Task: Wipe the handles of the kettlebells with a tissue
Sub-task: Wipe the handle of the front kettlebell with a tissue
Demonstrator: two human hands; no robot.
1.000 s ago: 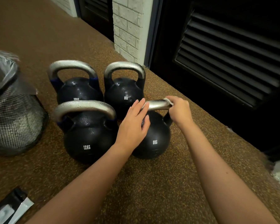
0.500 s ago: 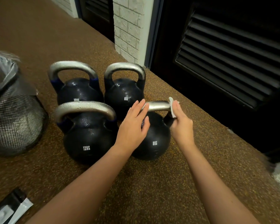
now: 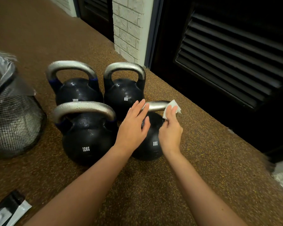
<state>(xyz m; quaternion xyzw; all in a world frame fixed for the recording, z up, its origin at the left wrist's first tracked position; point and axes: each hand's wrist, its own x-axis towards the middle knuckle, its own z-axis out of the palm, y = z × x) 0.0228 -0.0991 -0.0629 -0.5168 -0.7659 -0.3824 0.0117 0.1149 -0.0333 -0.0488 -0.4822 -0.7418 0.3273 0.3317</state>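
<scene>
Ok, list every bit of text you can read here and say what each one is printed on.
"12KG": white print on the near left kettlebell.
"12KG": on the far left kettlebell, small and somewhat blurred.
"8KG": on the far right kettlebell, first character blurred and could be a 6.
"8KG": on the near right kettlebell, equally uncertain.
Packet at bottom left: no print readable.
Tissue: none.
</scene>
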